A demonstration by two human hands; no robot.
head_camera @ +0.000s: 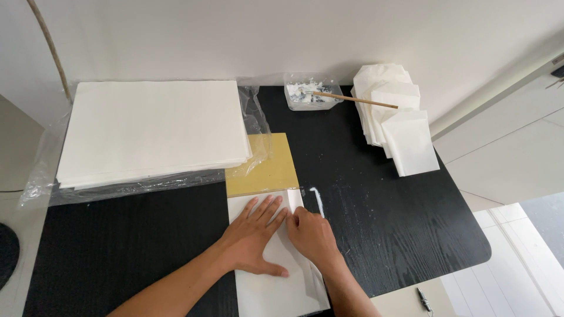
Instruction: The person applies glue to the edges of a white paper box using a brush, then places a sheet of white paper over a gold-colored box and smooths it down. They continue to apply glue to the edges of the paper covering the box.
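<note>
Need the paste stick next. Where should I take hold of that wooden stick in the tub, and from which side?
Grip the bare wooden stick by its right end, coming from above right. That end juts out past the clear tub toward the stack of folded paper; the other end lies inside the tub.

White paper sheet [276, 282] over mustard-yellow board [267, 170] on black woodgrain table [399, 217].

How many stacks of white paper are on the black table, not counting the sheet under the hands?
2: a big flat stack on clear plastic at the back left, and a fanned pile of smaller folded pieces at the back right, beside the small tub.
</note>
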